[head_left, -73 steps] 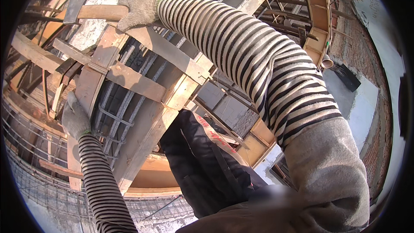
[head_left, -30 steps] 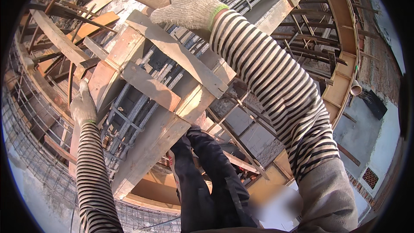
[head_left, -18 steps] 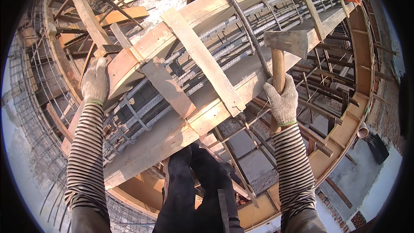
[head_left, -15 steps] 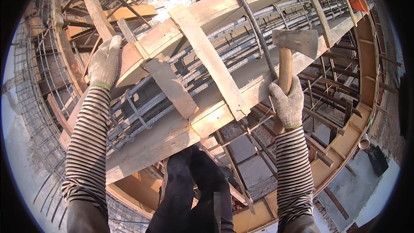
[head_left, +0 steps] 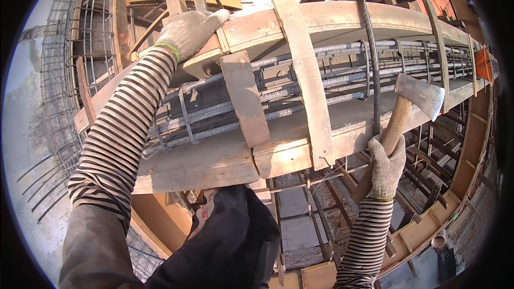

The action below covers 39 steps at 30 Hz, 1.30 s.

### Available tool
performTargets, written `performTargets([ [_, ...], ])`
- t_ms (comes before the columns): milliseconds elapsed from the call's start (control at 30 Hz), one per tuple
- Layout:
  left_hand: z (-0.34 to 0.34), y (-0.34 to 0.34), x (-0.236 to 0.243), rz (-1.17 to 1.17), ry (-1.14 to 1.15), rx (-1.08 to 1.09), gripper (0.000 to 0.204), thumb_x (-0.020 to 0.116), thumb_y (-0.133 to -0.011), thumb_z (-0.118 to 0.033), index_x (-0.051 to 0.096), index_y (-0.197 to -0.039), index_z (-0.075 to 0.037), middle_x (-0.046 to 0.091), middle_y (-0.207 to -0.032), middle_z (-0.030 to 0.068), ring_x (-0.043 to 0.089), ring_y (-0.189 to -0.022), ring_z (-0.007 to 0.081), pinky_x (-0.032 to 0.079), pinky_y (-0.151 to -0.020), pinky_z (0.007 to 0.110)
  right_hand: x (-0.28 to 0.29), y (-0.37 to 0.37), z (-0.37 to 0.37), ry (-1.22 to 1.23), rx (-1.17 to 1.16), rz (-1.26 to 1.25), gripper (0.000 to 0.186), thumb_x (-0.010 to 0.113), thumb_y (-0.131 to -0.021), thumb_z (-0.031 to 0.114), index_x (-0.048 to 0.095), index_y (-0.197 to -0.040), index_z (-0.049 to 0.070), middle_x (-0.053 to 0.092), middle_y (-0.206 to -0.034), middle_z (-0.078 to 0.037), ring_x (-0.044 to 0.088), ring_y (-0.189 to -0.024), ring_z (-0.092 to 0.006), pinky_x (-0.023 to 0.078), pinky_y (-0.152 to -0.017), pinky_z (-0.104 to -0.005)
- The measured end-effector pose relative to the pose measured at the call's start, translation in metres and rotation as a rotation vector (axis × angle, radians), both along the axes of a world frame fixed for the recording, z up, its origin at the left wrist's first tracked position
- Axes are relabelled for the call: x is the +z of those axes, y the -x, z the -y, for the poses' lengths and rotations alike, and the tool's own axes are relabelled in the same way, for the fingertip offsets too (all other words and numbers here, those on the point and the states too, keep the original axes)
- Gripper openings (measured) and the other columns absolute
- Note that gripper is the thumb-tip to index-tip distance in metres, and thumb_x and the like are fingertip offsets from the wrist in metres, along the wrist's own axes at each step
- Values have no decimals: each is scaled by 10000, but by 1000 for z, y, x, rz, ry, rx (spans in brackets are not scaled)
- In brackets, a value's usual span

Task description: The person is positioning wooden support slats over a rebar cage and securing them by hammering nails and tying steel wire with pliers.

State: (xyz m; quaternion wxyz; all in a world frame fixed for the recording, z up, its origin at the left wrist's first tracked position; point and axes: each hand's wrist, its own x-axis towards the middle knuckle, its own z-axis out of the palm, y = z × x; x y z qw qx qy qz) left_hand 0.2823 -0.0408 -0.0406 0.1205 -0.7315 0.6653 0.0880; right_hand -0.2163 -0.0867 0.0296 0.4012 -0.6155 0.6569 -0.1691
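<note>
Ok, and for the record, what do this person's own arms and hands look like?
The left hand and right hand wear pale grey-beige knitted gloves, with a green cuff edge clear on the left. Both forearms have striped sleeves in narrow dark and cream bands. Further up the left arm is a plain grey-brown sleeve.

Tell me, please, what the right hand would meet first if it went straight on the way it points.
Likely the near wooden board just ahead of the right hand, though depth is unclear and it might pass above.
</note>
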Motion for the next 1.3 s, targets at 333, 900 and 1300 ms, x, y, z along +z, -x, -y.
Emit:
performTargets([
  [333,73,51,7,70,-193,-119,375,521,-1065,-151,604,-1423,-75,707,-1299,181,713,-1178,257,623,-919,356,-4,-6,-10,71,-36,82,301,762,-869,119,601,-1103,20,598,-936,-44,590,-819,-131,516,-753,-300],
  [900,86,96,0,-260,138,258,846,250,-1087,-641,770,-1124,26,760,-1105,241,749,-1038,372,545,-980,521,-14,1,-22,263,-33,113,386,801,-854,195,610,-1127,2,629,-919,-43,593,-801,-141,519,-739,-302],
  [1300,73,111,19,-330,122,539,963,187,-1024,-781,750,-1276,-42,727,-1267,240,684,-1220,403,485,-1089,540,-5,20,-134,231,-239,231,480,805,-894,324,592,-1175,-1,651,-941,-70,623,-810,-146,525,-728,-307],
])
